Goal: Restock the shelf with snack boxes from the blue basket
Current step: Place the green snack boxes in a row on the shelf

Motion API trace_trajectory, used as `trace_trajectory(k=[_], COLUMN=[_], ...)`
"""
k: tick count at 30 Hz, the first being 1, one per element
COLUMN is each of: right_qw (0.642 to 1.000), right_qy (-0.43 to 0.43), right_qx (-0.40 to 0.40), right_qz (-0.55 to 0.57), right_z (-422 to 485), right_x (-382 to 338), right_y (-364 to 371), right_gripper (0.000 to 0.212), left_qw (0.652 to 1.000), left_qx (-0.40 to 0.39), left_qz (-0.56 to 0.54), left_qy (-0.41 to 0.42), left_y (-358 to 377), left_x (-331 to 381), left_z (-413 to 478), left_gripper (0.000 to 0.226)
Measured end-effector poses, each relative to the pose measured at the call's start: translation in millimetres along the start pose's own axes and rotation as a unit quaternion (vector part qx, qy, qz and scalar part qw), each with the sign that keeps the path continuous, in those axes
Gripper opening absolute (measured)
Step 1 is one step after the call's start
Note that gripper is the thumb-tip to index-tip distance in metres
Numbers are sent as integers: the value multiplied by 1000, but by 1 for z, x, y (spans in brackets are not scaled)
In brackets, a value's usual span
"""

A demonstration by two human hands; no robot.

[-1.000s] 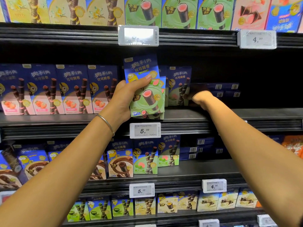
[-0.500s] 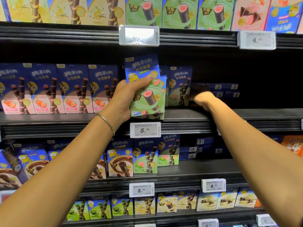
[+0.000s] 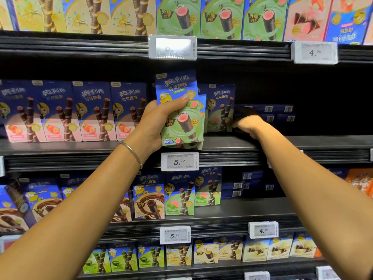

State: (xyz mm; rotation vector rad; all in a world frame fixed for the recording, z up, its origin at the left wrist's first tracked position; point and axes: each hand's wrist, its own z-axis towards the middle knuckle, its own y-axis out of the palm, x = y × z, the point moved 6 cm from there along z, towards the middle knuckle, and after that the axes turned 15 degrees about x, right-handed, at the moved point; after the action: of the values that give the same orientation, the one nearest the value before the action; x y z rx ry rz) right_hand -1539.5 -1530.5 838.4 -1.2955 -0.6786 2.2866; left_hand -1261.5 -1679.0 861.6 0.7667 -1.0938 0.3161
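My left hand (image 3: 153,124) grips a small stack of blue-and-green snack boxes (image 3: 181,118), held upright in front of the middle shelf (image 3: 232,144), their lower edge just above its front lip. My right hand (image 3: 250,126) reaches into the dark gap on that shelf. It is right beside a standing box of the same green flavour (image 3: 221,106), and its fingers are lost in shadow. The blue basket is out of view.
A row of strawberry boxes (image 3: 90,112) stands left of the held stack. Flat-lying dark blue boxes (image 3: 278,112) are stacked at the back of the gap. A price tag (image 3: 179,161) hangs below. Shelves above and below hold several more boxes.
My right hand has edged slightly down and to the right inside the gap. My left hand and its stack stay in place.
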Motion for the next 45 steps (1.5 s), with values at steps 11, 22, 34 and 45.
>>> trace_trajectory(k=[11,22,34,45], right_qw=[1000,998,982,977], right_qy=[5,36,85,93], right_qx=[-10,-45,-114,-132], right_qz=[28,25,123,142], right_z=[4,7,7,6], right_x=[-7,-4,1,4], right_y=[4,16,17,20], right_gripper=[35,41,30,37], left_qw=[1000,1000,1000,1000], left_qx=[2,8,15,5], left_qz=[10,8,15,9], left_qy=[-1,-5,2,4], left_y=[-1,0,-1,3], left_x=[2,2,2,3], left_z=[-2,-4,-4,-9], left_gripper=[45,52,51,36])
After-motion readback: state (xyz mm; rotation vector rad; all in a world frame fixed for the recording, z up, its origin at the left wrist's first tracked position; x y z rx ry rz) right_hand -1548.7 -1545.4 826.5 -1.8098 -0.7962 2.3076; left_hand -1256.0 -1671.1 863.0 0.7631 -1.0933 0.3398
